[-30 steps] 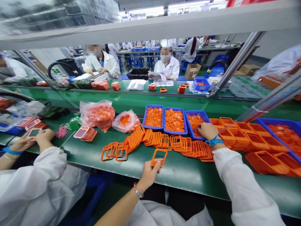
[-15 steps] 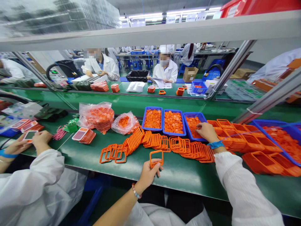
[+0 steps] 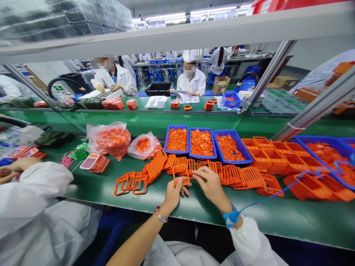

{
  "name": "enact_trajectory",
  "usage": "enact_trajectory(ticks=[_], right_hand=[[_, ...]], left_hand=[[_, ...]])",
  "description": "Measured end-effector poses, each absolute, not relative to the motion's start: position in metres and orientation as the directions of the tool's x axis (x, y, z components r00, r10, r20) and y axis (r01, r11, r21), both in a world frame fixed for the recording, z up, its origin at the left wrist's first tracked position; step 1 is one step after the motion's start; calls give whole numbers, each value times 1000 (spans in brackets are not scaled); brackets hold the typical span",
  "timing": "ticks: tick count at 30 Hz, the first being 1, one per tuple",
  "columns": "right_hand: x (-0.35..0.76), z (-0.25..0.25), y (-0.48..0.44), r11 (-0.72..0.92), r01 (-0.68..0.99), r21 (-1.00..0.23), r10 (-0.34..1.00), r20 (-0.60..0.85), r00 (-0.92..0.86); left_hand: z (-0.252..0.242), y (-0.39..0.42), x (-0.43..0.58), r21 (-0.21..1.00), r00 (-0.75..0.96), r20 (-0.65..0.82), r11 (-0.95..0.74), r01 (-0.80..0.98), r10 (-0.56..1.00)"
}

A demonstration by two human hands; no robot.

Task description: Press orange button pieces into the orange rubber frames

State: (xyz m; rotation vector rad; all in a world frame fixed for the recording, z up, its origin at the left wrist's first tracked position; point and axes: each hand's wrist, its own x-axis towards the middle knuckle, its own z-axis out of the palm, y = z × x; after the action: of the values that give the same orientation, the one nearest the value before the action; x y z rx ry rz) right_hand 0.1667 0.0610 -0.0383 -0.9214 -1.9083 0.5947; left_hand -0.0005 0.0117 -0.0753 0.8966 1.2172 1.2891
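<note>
My left hand (image 3: 172, 195) pinches a small orange rectangular plastic frame (image 3: 185, 181) upright just above the green bench. My right hand (image 3: 210, 186), wearing a blue wrist strap (image 3: 231, 217), is close to the frame's right side. Its thumb and forefinger are drawn together; whatever lies between them is too small to make out. Behind both hands runs a leaning row of similar orange frames (image 3: 252, 178). A few loose frames (image 3: 140, 184) overlap at its left end. Beyond the row stand three blue trays (image 3: 202, 156) of small orange pieces (image 3: 202, 142).
Stacked orange frames (image 3: 295, 164) and a large blue bin (image 3: 301, 139) occupy the right. To the left are plastic bags (image 3: 108, 138) of orange parts and a stack of white-faced orange panels (image 3: 95, 162). A co-worker's sleeve (image 3: 47, 181) is at far left. A metal post (image 3: 313, 114) slants at right.
My right hand has left the right-hand blue tray and come left and nearer, to the frame in my left hand. The view has shifted slightly. The co-worker's hands at left have moved.
</note>
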Motion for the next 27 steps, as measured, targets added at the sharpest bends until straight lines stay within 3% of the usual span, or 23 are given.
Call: enact_trajectory(ticks=[5,16,27], right_hand=[[145,-69,36,717,302,-629,697,664,-272],[146,-92,23,712,278,-644,701,676,-228],[150,-82,24,798,306,-519,597,752,-281]], left_hand=[[-84,4,2,971,-119,-175,152,-182,977],[-84,-6,6,985,-165,-150,134,-106,975],[-87,-3,-4,963,-83,-177,155,-221,981]])
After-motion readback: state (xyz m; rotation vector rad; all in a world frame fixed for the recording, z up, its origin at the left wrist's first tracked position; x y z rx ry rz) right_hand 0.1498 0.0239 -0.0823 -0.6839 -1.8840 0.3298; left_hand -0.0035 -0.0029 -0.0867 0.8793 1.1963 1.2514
